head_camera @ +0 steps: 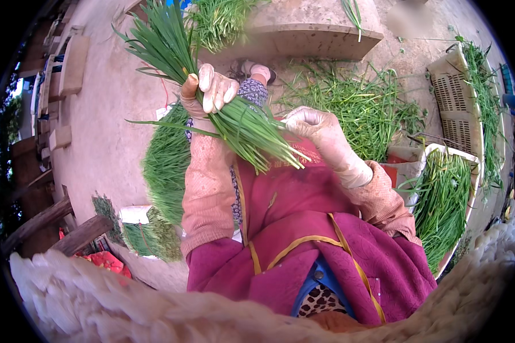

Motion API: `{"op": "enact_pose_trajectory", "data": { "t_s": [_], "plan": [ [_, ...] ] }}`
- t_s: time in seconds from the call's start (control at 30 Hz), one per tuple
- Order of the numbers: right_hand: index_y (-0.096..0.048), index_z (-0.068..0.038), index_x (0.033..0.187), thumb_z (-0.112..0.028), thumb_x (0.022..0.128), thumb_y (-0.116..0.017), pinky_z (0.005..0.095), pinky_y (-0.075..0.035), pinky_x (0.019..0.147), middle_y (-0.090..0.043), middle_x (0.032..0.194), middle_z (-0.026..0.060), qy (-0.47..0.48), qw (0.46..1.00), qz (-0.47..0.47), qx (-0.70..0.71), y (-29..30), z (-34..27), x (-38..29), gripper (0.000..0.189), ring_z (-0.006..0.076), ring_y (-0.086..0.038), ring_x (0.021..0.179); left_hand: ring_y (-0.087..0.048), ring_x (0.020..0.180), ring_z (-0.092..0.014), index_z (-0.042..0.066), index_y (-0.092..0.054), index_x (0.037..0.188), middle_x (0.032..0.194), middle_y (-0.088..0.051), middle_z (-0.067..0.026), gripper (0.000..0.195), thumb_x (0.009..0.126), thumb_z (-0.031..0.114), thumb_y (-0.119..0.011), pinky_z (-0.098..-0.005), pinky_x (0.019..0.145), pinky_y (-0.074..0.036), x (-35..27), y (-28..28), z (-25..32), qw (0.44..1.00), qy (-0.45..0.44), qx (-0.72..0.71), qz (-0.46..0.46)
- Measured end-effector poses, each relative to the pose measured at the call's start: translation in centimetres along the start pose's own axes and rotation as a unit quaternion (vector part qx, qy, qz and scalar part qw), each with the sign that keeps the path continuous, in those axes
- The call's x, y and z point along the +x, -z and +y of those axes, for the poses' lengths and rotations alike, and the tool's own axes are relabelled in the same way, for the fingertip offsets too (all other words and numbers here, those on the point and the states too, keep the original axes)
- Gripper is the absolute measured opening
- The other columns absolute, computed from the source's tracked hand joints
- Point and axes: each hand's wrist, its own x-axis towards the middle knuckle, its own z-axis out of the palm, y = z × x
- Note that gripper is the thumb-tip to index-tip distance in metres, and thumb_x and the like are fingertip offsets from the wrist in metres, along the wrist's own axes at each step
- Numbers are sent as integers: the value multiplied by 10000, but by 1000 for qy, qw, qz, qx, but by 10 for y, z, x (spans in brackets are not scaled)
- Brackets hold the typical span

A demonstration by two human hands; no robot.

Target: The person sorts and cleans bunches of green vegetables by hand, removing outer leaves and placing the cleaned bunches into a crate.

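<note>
My left hand (pixel 212 92), in a thin pale glove, is closed around a bunch of garlic chives (pixel 251 128) in front of my body. The dark green leaf ends fan out towards the upper left, and the pale stem ends point to the lower right. One leaf sticks out sideways to the left. My right hand (pixel 322 133), gloved too, is beside the stems with thumb and fingers pinched on the pale end of a chive stalk (pixel 280 124). Below the bunch is my dark red apron (pixel 292 193), which bears yellow writing.
Loose chives and trimmings (pixel 352 107) litter the concrete floor (pixel 107 107). At right stand a slatted plastic crate (pixel 450 100) and a white tub (pixel 475 160) full of greens. Chive heaps (pixel 167 163) lie at left. A low bench (pixel 309 36) ahead carries more chives (pixel 223 21).
</note>
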Motion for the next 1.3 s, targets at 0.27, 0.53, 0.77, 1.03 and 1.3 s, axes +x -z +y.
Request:
{"op": "enact_pose_trajectory", "data": {
  "t_s": [0.27,0.53,0.77,1.03,1.3],
  "plan": [
    [-700,4,986,-147,920,-632,261,-466,863,-689,985,46,-7,993,118,20,18,4,-12,178,117,-605,886,-585,564,-142,84,-563,915,590,-629,-2,265,1001,311,-459,-311,683,-433,-2,8,-13,996,-29,-71,-44],
    [-717,-112,1063,-16,790,-649,334,-449,943,-650,1111,65,245,909,73,-330,38,-19,-41,297,214,-592,1028,-567,578,-82,107,-568,951,618,-615,57,296,1017,361,-430,-295,755,-437,-13,9,6,988,-123,-85,-48],
    [-682,-205,1111,-95,726,-692,445,-398,976,-544,1329,98,370,737,22,-565,-17,-31,-18,400,329,-499,1209,-530,561,-55,119,-573,949,603,-595,75,291,1013,371,-442,-286,759,-436,-9,15,8,988,-98,-90,-81],
    [-702,-196,980,-148,735,-675,460,-371,987,-544,1357,74,398,708,23,-583,-8,2,11,251,332,-450,1268,-530,559,-57,120,-578,939,602,-595,75,287,1011,366,-449,-285,756,-436,-9,19,7,988,-97,-96,-66],
    [-729,-157,943,-200,690,-756,420,-366,980,-652,1164,79,323,729,-11,-604,72,26,-19,258,293,-496,1217,-529,557,-58,121,-583,929,600,-595,76,283,1008,361,-456,-285,754,-437,-23,15,36,989,-123,-70,-34]
  ]
}}
